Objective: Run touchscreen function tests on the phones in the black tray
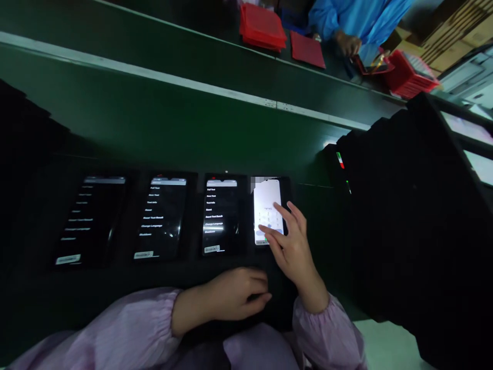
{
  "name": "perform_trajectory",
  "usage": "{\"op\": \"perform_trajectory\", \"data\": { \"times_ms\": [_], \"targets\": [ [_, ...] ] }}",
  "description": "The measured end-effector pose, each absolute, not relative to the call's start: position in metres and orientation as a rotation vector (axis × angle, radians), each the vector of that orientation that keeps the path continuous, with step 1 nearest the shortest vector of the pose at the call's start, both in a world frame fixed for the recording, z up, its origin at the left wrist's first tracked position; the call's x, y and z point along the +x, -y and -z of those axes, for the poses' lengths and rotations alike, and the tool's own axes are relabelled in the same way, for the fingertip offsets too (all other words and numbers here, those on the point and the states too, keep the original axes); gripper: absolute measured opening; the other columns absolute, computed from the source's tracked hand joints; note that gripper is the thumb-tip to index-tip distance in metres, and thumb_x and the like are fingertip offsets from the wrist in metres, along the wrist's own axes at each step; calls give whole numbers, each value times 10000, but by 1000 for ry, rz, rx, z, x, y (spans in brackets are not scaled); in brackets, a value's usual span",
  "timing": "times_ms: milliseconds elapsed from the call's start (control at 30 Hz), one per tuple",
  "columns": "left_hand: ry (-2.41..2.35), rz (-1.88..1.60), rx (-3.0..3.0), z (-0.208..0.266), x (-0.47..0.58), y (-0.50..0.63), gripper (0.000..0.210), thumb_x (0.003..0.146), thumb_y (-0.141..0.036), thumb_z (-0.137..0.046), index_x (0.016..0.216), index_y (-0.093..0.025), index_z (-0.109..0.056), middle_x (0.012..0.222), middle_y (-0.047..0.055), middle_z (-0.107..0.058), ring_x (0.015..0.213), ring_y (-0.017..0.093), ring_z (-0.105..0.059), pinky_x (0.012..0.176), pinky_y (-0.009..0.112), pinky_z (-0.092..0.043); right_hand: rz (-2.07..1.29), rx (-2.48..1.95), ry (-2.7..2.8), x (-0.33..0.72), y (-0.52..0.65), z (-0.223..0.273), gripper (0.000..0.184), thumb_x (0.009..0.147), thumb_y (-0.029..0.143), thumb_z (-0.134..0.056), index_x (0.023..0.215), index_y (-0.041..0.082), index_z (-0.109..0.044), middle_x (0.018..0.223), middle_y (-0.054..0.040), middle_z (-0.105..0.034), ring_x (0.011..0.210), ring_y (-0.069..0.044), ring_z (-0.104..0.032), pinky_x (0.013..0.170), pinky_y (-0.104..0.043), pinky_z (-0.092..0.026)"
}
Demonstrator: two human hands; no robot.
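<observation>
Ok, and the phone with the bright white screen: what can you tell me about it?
This phone lies face up at the far-right end, as pictured, of a row of four. Its lit, glossy-looking screen shows a number keypad under a short typed line. A pale label sits at its lower edge. The right hand has fingers over the screen; actual contact is unclear.
</observation>
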State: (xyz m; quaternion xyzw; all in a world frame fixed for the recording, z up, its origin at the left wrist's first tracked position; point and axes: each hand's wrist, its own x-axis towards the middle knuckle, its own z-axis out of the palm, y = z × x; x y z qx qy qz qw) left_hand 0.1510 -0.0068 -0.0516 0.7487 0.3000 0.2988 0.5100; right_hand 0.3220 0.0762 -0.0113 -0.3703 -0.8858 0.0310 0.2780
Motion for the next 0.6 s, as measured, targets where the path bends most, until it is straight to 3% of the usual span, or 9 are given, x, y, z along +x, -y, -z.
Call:
{"op": "perform_trajectory", "data": {
  "times_ms": [67, 267, 500, 600],
  "targets": [
    [-717, -712, 1799, 50, 151, 6, 267, 996, -186, -490, 738, -168, -555, 768, 21, -586, 680, 132, -534, 639, 247, -402, -93, -979, 2367, 323, -75, 10, 323, 1078, 239, -491, 1031, 230, -810, 1449, -80, -593, 1454, -320, -427, 1073, -507, -562],
    [-706, -704, 1796, 48, 150, 6, 277, 998, -190, -483, 722, -175, -509, 750, 13, -553, 679, 133, -516, 631, 246, -391, 19, -1067, 2175, 337, -74, 9, 339, 969, 122, -573, 691, 203, -750, 1233, -92, -713, 1292, -322, -571, 959, -504, -608],
    [-718, -670, 1799, 49, 149, 6, 259, 1001, -197, -494, 749, -169, -548, 772, 15, -576, 688, 135, -537, 641, 246, -414, -109, -938, 2301, 316, -68, 6, 274, 999, 161, -574, 848, 206, -798, 1344, -102, -670, 1364, -326, -527, 1006, -516, -598],
    [-717, -671, 1802, 50, 150, 6, 253, 998, -201, -493, 759, -170, -569, 775, 20, -586, 685, 139, -538, 645, 248, -423, -91, -956, 2294, 317, -68, 8, 288, 997, 155, -576, 791, 196, -773, 1314, -96, -685, 1355, -320, -544, 998, -489, -610]
  ]
}}
